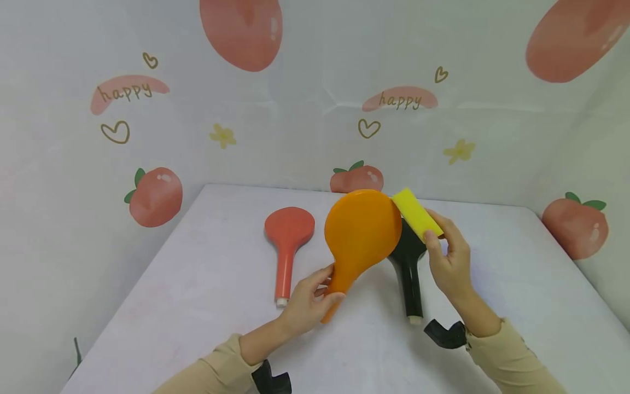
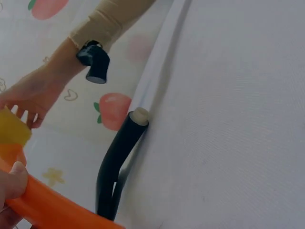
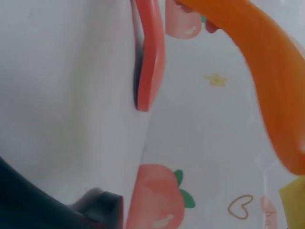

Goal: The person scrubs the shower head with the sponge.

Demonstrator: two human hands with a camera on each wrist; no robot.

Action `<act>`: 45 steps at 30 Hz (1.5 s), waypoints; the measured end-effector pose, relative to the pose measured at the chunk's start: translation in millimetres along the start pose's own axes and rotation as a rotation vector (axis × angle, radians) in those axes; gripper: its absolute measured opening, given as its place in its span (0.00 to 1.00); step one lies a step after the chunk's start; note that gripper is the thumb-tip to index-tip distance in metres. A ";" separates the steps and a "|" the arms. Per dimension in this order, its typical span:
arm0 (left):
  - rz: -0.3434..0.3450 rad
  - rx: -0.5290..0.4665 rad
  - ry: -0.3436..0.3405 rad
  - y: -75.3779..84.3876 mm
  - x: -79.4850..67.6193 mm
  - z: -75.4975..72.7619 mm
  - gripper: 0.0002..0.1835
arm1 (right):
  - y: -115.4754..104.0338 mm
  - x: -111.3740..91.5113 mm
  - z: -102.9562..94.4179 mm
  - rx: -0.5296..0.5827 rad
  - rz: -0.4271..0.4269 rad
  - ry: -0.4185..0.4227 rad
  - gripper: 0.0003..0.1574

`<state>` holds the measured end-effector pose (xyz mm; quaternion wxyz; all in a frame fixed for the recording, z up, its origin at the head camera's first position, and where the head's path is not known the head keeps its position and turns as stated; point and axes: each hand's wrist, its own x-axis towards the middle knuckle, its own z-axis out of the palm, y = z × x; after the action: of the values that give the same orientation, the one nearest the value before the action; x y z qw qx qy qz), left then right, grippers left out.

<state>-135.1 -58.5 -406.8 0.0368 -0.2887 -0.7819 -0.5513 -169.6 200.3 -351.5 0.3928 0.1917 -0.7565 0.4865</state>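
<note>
My left hand [image 1: 307,306] grips the handle of a round-headed orange paddle [image 1: 363,224], which is raised with its broad face toward the head camera. A yellow sponge block [image 1: 417,214] is pinched between the thumb and fingers of my right hand [image 1: 451,262]. One end of the sponge meets the upper right edge of the paddle's head. In the left wrist view the sponge [image 2: 13,129] overlaps the orange paddle [image 2: 52,205] just past my left thumb. The right wrist view shows the paddle [image 3: 267,76] side-on, with the sponge [image 3: 294,200] at its lower end.
A red paddle [image 1: 289,230] of the same shape lies on the white table [image 1: 197,306] at left. The black paddle [image 1: 410,279] lies behind and right of the orange one, its head partly hidden. A printed curtain [image 1: 295,109] hangs behind the table.
</note>
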 end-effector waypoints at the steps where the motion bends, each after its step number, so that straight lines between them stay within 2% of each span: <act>1: 0.029 0.032 0.010 0.2 -0.2 0.4 0.29 | -1.7 1.6 0.0 0.013 -0.005 0.000 0.21; 4: 0.092 0.131 0.036 -1.3 -0.8 2.3 0.28 | -7.4 6.0 -0.4 0.052 -0.037 -0.002 0.22; 9: 0.123 0.236 0.095 -5.9 -1.5 4.8 0.28 | -12.1 8.0 -2.2 0.090 -0.087 -0.008 0.23; 12: 0.134 0.268 0.135 -6.6 -0.8 4.9 0.28 | -9.4 5.6 -4.9 0.049 -0.061 -0.001 0.22; 15: 0.135 0.301 0.146 -6.2 -0.7 3.4 0.28 | -3.5 2.3 -8.2 -0.015 0.000 0.000 0.20; 17: 0.128 0.310 0.143 -5.9 -0.8 2.6 0.28 | 0.2 0.9 -10.6 -0.050 0.027 -0.006 0.20; 20: 0.119 0.329 0.136 -5.8 -0.5 2.2 0.27 | 1.5 1.5 -12.0 -0.060 0.020 -0.005 0.19; 26: 0.112 0.373 0.130 -4.5 -0.8 4.5 0.27 | -9.1 7.0 -7.1 0.000 -0.111 -0.006 0.21; 29: 0.098 0.366 0.127 -4.6 -1.3 5.2 0.27 | -13.0 8.5 -5.9 -0.021 -0.161 -0.006 0.22; 32: 0.082 0.357 0.128 -6.6 -1.6 5.4 0.27 | -14.0 8.8 -8.3 -0.075 -0.143 0.008 0.21; 36: 0.063 0.352 0.137 -7.6 -1.9 4.8 0.27 | -11.8 7.6 -12.9 -0.141 -0.076 0.019 0.21; 39: 0.054 0.350 0.145 -6.1 -1.1 4.6 0.27 | -10.8 7.4 -12.9 -0.156 -0.069 0.014 0.22; 42: 0.043 0.357 0.144 -3.7 0.1 5.1 0.27 | -14.2 8.3 -8.8 -0.155 -0.108 -0.005 0.22; 45: 0.019 0.365 0.138 -0.1 0.4 6.0 0.26 | -21.4 8.7 -2.1 -0.177 -0.190 -0.032 0.21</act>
<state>-133.9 -53.0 -409.1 0.1473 -0.2463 -0.8618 -0.4183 -159.7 193.3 -331.7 0.4406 0.2346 -0.7810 0.3752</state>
